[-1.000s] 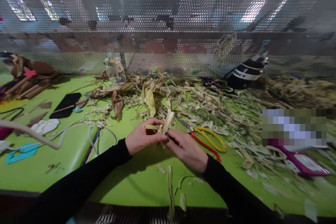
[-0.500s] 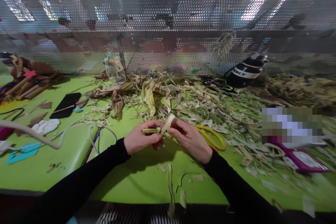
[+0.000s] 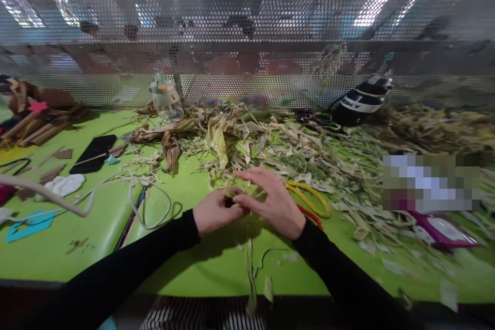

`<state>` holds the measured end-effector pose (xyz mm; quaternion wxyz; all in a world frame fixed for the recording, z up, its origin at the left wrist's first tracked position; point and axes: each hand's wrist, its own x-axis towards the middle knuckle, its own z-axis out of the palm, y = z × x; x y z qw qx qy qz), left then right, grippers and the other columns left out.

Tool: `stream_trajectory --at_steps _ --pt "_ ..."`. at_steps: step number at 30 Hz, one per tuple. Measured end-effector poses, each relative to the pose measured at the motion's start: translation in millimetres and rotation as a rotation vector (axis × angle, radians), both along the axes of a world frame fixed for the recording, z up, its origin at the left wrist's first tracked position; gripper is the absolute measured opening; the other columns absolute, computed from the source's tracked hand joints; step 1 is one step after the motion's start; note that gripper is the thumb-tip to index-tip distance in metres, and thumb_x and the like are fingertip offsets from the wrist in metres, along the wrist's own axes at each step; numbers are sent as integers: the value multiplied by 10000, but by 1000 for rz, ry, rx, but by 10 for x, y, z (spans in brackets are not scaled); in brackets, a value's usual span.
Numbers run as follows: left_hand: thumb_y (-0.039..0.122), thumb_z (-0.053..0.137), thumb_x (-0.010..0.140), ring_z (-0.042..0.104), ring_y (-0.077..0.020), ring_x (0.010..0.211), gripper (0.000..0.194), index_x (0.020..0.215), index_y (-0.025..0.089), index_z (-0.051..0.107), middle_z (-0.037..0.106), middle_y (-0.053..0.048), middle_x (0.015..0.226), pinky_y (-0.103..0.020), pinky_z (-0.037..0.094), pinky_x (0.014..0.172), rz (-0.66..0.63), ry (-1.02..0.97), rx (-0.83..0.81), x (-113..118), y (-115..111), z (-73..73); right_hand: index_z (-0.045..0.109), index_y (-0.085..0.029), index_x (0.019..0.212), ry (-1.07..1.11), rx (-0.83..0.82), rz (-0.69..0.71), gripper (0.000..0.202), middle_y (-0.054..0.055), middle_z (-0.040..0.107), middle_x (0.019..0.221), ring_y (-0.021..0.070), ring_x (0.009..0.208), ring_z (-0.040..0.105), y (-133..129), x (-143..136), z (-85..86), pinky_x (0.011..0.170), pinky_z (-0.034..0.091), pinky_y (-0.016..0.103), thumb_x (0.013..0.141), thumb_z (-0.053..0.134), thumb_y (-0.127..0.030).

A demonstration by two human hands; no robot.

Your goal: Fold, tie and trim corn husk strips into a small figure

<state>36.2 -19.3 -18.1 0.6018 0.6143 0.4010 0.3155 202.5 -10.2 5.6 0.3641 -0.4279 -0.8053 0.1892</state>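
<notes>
Pale green-yellow corn husk (image 3: 229,193) shows between the fingers of my left hand (image 3: 216,212), which is closed on it. My right hand (image 3: 276,202) meets it from the right, its thumb against the left fingertips and its other fingers reaching over. A bit of husk shows between that thumb and fingers; the rest is hidden. Below the hands a long husk strip (image 3: 250,273) and a short husk piece (image 3: 268,289) lie at the table's front edge. Scissors with yellow handles (image 3: 309,198) lie beside my right wrist, partly covered.
Shredded husks (image 3: 270,139) spread across the green table (image 3: 93,237). A clear bottle (image 3: 167,100) and a black bottle (image 3: 359,103) stand behind, before a perforated screen (image 3: 232,10). Leftward are a black phone (image 3: 93,154) and a white cable (image 3: 77,206); a magenta-and-white device (image 3: 444,229) lies right.
My hands have drawn closer together. The right hand has turned, its fingers now stretched over the left; the husk that stood up between them is now mostly hidden.
</notes>
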Motion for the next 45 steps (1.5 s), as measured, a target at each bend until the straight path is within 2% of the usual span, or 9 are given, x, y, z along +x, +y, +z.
stream_trajectory --at_steps 4,12,17,22,25,29,37,41,45 --pt "204 521 719 467 -89 529 81 709 138 568 532 8 599 -225 367 531 -85 -3 -90 20 -37 97 661 -219 737 -28 102 22 121 22 652 799 188 824 560 -20 -42 31 804 405 384 817 618 -298" --pt "549 517 795 491 -63 523 428 756 125 564 581 -20 683 -204 406 527 -175 -63 -150 -20 -87 163 592 -194 719 71 -99 27 143 0 616 725 149 735 548 -54 -5 99 699 415 293 832 568 -278" --pt "565 607 721 529 -56 536 479 874 113 639 605 -17 691 -197 435 559 -298 -79 -280 0 -150 81 580 -183 728 155 -261 46 148 -10 584 709 128 700 531 -107 -75 61 676 420 269 836 558 -282" --pt "529 652 704 558 -73 538 461 914 118 654 645 -40 721 -205 448 542 -86 -201 -382 21 -143 92 554 -185 916 307 -374 -18 246 7 570 794 110 645 497 -47 -33 78 578 425 237 892 457 -410" --pt "506 682 686 593 -102 602 447 882 105 659 646 -47 706 -236 480 618 45 -285 -402 12 -97 126 554 -178 942 249 -381 -49 333 12 569 774 116 638 495 9 36 96 569 409 239 895 421 -480" --pt "496 655 718 583 -106 597 403 797 100 665 596 -18 620 -251 479 640 55 -318 -346 -2 -79 152 547 -174 678 194 -396 76 339 -14 507 632 110 603 473 13 49 54 579 388 238 871 488 -447" --pt "424 713 678 592 -111 600 329 763 115 635 631 -23 661 -279 498 667 15 -310 -390 2 -124 161 531 -184 721 435 -507 -23 299 -45 429 603 79 512 377 24 17 -43 472 325 215 813 576 -465" --pt "347 659 748 631 -131 722 278 903 118 635 671 -57 781 -309 500 787 175 -460 -358 -27 -65 187 544 -193 856 389 -378 -152 358 -49 409 604 86 494 359 41 61 -12 450 296 217 867 445 -537" --pt "228 627 753 624 -165 934 357 1092 129 583 672 -98 1020 -334 444 931 280 -502 -222 -39 14 140 517 -182 695 126 -260 -117 425 -24 440 595 97 496 369 -26 3 1 451 274 230 891 387 -536"
